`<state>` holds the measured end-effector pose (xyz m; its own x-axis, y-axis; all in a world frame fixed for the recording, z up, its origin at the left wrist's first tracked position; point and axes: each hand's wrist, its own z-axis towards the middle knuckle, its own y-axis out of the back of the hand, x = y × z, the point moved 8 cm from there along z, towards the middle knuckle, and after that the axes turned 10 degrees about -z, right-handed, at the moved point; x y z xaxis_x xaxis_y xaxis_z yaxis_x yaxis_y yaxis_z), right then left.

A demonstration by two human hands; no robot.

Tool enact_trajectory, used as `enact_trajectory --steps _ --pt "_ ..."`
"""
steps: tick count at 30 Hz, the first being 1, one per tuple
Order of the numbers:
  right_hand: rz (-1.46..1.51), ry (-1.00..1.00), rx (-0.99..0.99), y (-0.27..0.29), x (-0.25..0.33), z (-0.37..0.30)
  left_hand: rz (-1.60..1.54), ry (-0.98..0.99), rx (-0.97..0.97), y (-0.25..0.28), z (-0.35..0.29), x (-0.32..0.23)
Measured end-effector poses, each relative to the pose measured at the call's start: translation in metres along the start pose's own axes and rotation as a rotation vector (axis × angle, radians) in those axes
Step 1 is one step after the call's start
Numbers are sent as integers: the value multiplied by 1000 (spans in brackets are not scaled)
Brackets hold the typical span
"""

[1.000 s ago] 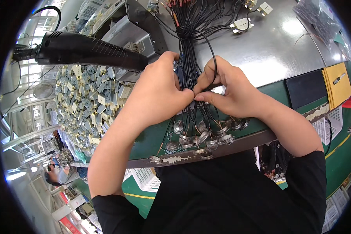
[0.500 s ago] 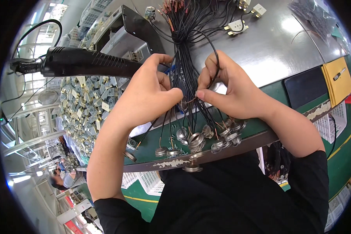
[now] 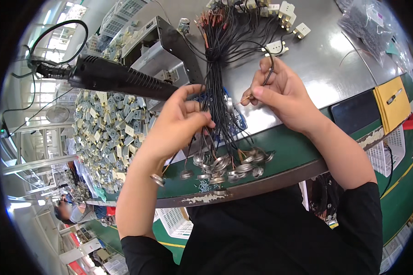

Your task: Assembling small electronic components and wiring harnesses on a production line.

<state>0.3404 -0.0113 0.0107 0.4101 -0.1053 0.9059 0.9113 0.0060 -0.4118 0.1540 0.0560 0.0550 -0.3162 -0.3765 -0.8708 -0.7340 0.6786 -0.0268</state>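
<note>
A thick bundle of black wires [image 3: 214,82] hangs over the worktop, its lower ends fanning out to several round silver metal parts [image 3: 220,163] near the table's front edge. My left hand [image 3: 183,117] is curled against the bundle's left side, thumb and fingers closed around some of the strands. To the right of the bundle, my right hand [image 3: 280,94] pinches a single black wire [image 3: 269,73] near its bare copper end. That wire loops up over the fingers toward the bundle. Orange-tipped ends [image 3: 211,23] stick out at the bundle's top.
White plug-like blocks [image 3: 287,13] lie at the back. A black tool on a stand [image 3: 119,78] reaches in from the left, beside a dark metal box [image 3: 179,50]. Grey and cream parts [image 3: 110,123] are heaped at left. A black tablet-like slab [image 3: 358,104] and yellow pad [image 3: 392,103] lie at right.
My right hand has moved right and away from the bundle, drawing the copper end of one black wire out with it. My left hand stays at the bundle, slightly lower.
</note>
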Motion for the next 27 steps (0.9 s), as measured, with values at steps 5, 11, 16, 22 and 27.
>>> enact_trajectory --steps 5,11,16,22,27 --pt "59 29 -36 0 13 -8 138 -130 32 -24 -20 9" --pt "28 277 -103 8 49 -10 -196 -163 77 -40 -36 9" --pt "-475 350 -20 -15 52 -16 564 -505 -101 -23 -51 -8" --pt "-1546 871 172 -85 97 -8 -133 -723 150 -15 -73 -23" --pt "-1358 1027 425 -147 93 17 -392 -651 -25 24 -78 1"
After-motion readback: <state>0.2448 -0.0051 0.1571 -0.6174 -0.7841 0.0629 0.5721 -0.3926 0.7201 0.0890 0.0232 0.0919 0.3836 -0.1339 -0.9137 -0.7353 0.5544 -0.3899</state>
